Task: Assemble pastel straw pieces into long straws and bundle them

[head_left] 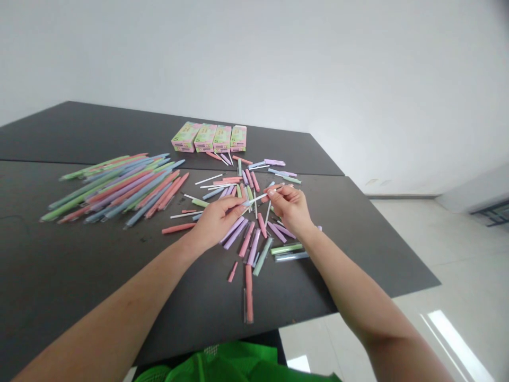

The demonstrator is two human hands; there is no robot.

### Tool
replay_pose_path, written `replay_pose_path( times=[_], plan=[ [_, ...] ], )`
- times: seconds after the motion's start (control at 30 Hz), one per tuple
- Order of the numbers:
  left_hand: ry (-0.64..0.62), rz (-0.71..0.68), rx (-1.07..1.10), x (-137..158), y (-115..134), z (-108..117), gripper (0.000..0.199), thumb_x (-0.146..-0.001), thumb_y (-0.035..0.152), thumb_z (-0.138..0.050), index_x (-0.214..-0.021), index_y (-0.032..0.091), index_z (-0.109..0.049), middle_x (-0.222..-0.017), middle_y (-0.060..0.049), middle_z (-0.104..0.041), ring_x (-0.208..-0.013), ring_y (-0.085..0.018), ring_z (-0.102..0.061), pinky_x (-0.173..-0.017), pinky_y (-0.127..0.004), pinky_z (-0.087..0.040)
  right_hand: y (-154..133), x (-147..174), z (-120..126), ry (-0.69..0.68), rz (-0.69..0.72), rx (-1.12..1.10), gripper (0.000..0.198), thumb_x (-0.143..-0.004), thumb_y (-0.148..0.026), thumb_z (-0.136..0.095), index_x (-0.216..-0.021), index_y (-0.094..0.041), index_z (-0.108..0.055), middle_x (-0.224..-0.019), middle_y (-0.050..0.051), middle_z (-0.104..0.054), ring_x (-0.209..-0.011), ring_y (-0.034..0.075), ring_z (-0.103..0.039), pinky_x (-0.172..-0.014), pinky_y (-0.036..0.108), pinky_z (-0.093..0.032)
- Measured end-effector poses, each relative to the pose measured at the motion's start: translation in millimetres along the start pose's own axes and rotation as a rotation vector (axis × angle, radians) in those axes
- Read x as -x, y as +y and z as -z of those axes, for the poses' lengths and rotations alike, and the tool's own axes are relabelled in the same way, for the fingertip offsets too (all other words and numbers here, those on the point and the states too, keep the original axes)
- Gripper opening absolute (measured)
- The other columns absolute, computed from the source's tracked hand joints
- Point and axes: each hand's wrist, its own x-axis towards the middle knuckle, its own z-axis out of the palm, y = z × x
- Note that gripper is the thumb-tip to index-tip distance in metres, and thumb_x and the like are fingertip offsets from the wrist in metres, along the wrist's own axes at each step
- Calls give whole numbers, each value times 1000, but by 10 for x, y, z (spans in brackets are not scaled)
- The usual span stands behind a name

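Both my hands meet above a scatter of pen parts on the dark table. A thin white pen refill spans the gap between them, slightly tilted. My left hand is closed, its thumb and fingers pinching the refill's left end, where a small pale-blue piece shows. My right hand is closed on the right end by its fingertips, which partly hide it. Beneath and around the hands lie purple barrels, a pink barrel, a green barrel and several loose white refills.
A heap of long coloured pens lies to the left. Pink-and-green boxes stand in a row at the back. A red barrel with a clear part lies near the front table edge. The table ends at the right, above tiled floor.
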Motion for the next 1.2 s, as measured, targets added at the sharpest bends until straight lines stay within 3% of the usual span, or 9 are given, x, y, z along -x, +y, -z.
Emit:
replay_pose_path(
  times=[0.27,0.43,0.53,0.67,0.87,0.97,1.03,1.2],
  plan=[
    [-6,52,-7,-18,-70,-1,25,-88,30,-51,-95,16,-70,-79,-3,-65,-78,-19,-58,-77,-29,-45,-27,1,-29,34,-23,42,28,-74,-44,-72,-75,-16,-67,-67,0,-63,-40,3,-22,-38,23,-12],
    [10,116,25,-20,-97,-12,24,-86,30,-54,-97,16,-69,-80,-3,-65,-73,-18,-57,-71,-27,-44,-28,-105,134,140,-99,18,35,-76,-51,-67,-68,-18,-56,-45,-9,-37,-37,4,-15,-37,22,-9],
    [9,141,111,-17,-63,-11,22,-86,30,-54,-94,15,-69,-73,-1,-62,-64,-15,-54,-64,-26,-42,31,-168,267,133,-172,301,41,-79,-54,-60,-60,-19,-51,-41,-9,-32,-36,5,-18,-38,23,-12],
    [-28,166,268,-15,-10,-9,19,-87,31,-55,-91,15,-66,-65,2,-54,-56,-12,-48,-56,-24,-39,132,-180,309,-31,-171,837,43,-82,-47,-57,-52,-17,-54,-42,-3,-45,-42,8,-36,-47,25,-25],
    [-37,201,532,2,-10,-53,23,-88,25,-53,-110,17,-60,-66,3,-55,-58,-11,-56,-59,-22,-43,136,-152,245,-69,-181,1038,44,-86,-44,-52,-51,-17,-54,-48,1,-55,-48,11,-47,-53,26,-30],
    [-10,267,796,7,7,-93,21,-86,24,-59,-106,19,-58,-69,3,-58,-62,-12,-61,-61,-24,-48,68,-118,199,24,-130,1016,34,-84,-42,-54,-61,-17,-56,-55,1,-58,-53,12,-49,-54,25,-31],
    [36,328,980,2,35,-118,19,-85,20,-60,-103,20,-56,-76,1,-62,-67,-14,-65,-69,-28,-52,13,-69,130,25,-79,878,25,-84,-39,-54,-72,-17,-57,-63,0,-62,-56,12,-49,-55,24,-33],
    [205,351,1190,-25,89,-144,12,-84,13,-60,-92,18,-54,-80,-2,-66,-82,-18,-68,-82,-35,-53,-68,104,-116,-359,-226,423,31,-88,-45,-50,-83,-16,-59,-69,1,-65,-49,8,-44,-48,21,-35]
  ],
)
